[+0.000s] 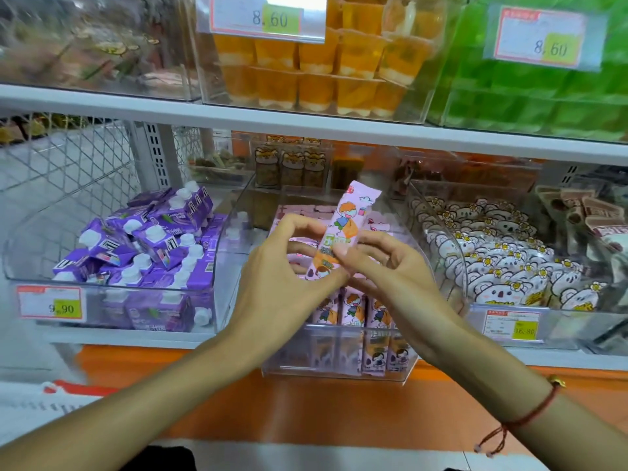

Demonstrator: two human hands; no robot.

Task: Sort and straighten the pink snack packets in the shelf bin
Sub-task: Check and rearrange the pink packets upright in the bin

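White shelves [306, 124] over an orange base panel [306, 402] (wire mesh [68, 158] backing at left), brightly lit.

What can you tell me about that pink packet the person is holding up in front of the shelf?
The pink packet is a long, slim pouch of shiny, plastic-looking film, printed with a cartoon child with orange hair and an orange patch; its lettering is unreadable. It stands nearly upright, top leaning slightly right, above the clear bin of matching packets. The left hand and right hand both pinch its lower half.

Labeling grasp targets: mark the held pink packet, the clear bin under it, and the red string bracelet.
held pink packet [350, 220], head view, cartoon print.
clear bin [339, 377], head view, front wall.
red string bracelet [540, 407], head view, cord on right wrist.
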